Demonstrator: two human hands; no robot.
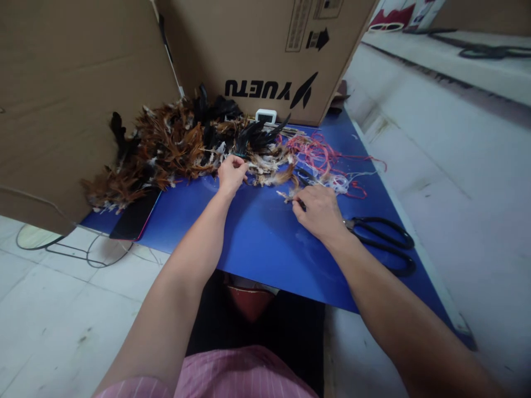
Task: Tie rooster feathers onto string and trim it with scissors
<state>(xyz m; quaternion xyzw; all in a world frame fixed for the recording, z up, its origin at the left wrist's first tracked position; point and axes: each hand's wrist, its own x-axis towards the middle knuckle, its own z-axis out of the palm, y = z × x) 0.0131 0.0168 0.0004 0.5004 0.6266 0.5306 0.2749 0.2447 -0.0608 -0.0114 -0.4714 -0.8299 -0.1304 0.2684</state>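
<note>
My left hand (232,174) is at the front edge of a heap of brown and black feathers (176,141), thumb and forefinger pinched together. What sits between those fingertips is too small to make out. Just above it lie long black feathers (253,135) with pale, fluffy bases. My right hand (318,210) rests low over the blue tabletop (265,237), its fingers closed. A small dark thing shows at its fingertips, and a brown feather tuft (289,194) lies against them; I cannot tell which is gripped.
Large black-handled scissors (385,243) lie right of my right hand. Tangled red string (315,152) and clear plastic cord (338,182) are behind it. A small white display device (266,116) stands before a tall cardboard box (257,61). Another cardboard panel (78,99) blocks the left.
</note>
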